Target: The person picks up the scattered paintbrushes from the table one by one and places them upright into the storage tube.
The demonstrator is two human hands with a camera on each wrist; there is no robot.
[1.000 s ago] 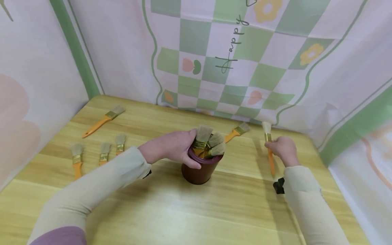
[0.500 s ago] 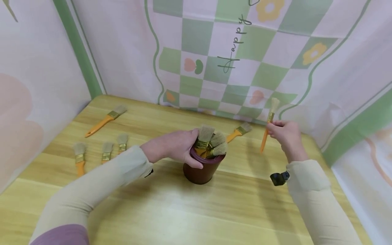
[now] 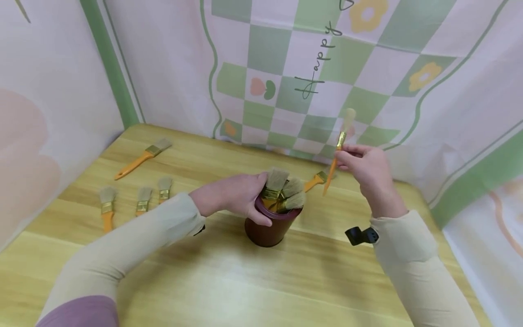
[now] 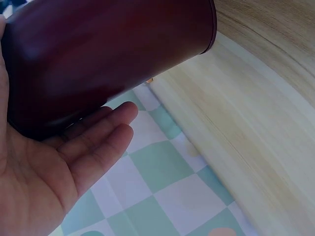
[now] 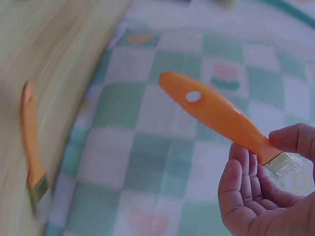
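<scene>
In the head view my left hand (image 3: 239,195) grips a dark red cup (image 3: 265,234) near its rim, and the cup stands on the table. Several paintbrushes (image 3: 275,179) stick up from it, bristles uppermost. My right hand (image 3: 367,175) pinches another paintbrush (image 3: 332,170) in the air, right of the cup. Its bristles point up and its handle hangs down. The right wrist view shows that orange handle (image 5: 216,113), with a hole near its end, between thumb and fingers. Seen from the left wrist, the cup (image 4: 108,44) hides part of my left hand.
A paintbrush (image 3: 313,182) lies behind the cup to the right, partly covered by the raised one. At the left lie a longer paintbrush (image 3: 139,162) and several smaller ones, such as this paintbrush (image 3: 107,208). A checked cloth (image 3: 269,50) hangs along the table's (image 3: 229,290) back edge.
My right hand has lifted its paintbrush off the table's right side and carried it up and leftward, toward the cup. The left hand still grips the cup in place.
</scene>
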